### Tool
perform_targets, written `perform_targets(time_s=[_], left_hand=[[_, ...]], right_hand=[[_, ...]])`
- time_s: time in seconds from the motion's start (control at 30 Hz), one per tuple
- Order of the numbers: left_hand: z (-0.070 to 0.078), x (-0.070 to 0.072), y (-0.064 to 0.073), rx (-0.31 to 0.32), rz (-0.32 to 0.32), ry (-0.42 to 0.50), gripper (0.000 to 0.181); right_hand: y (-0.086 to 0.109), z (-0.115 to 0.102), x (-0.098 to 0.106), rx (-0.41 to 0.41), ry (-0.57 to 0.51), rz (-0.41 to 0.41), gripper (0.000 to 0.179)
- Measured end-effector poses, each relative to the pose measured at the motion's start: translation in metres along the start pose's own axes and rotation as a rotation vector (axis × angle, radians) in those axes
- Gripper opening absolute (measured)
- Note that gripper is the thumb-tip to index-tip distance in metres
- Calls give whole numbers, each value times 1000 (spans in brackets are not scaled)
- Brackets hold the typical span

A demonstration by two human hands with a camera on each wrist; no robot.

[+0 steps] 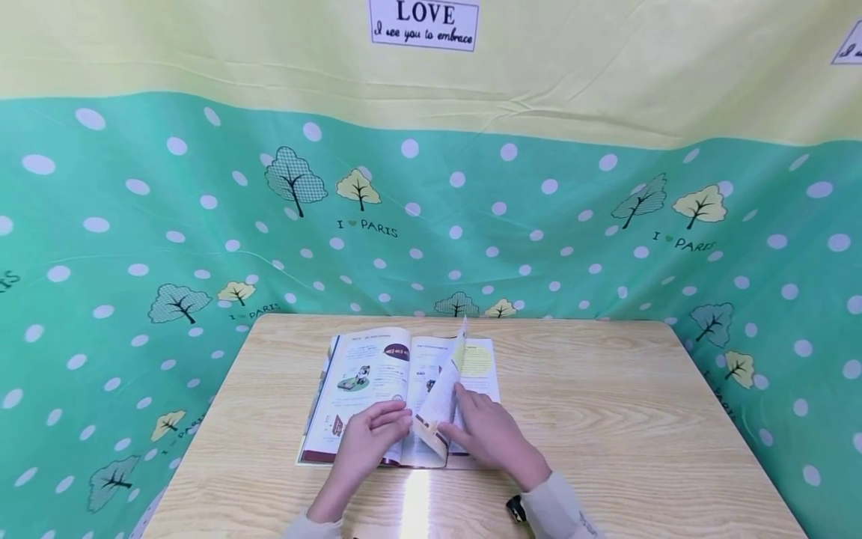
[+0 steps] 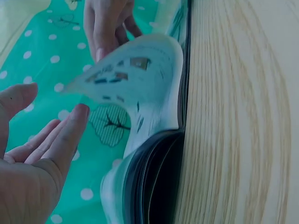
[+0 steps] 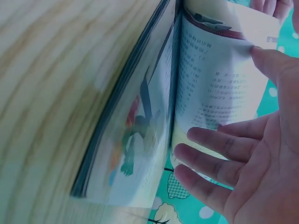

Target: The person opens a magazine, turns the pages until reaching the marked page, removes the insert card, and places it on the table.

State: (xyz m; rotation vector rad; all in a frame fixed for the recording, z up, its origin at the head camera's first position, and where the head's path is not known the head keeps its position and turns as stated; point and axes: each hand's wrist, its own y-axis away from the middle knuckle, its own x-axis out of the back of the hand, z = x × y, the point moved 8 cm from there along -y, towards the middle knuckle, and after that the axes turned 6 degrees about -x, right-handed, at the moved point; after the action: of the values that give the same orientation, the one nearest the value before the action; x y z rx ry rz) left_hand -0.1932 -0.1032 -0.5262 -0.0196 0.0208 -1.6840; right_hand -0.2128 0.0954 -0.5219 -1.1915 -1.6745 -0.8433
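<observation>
An open illustrated book lies on the table, with printed text and small pictures on its pages. One lifted page stands nearly upright and curls at its lower edge. My right hand is at the right face of this page. In the right wrist view, its thumb touches the page near the edge while the other fingers stretch out beside it. My left hand hovers over the lower part of the left page. In the left wrist view, the left hand's fingers are extended, apart from the curling page.
The wood-grain table extends to both sides of the book. A green dotted cloth with tree prints hangs behind and around it. A small black object sits at the right sleeve's cuff.
</observation>
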Motion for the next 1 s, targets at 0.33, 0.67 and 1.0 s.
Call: perform_targets(time_s=[0.33,0.67,1.0], left_hand=[[-1,-6,-1,-23,33,-54,41],[-2,-5,-2,-10,38,-62,38],[2,26,0,11,127,-82,32]], right_hand=[[-1,-8,0,14,12,-18,91],[0,-8,0,27,56,8,89],[8,5,4,33,173,26,88]])
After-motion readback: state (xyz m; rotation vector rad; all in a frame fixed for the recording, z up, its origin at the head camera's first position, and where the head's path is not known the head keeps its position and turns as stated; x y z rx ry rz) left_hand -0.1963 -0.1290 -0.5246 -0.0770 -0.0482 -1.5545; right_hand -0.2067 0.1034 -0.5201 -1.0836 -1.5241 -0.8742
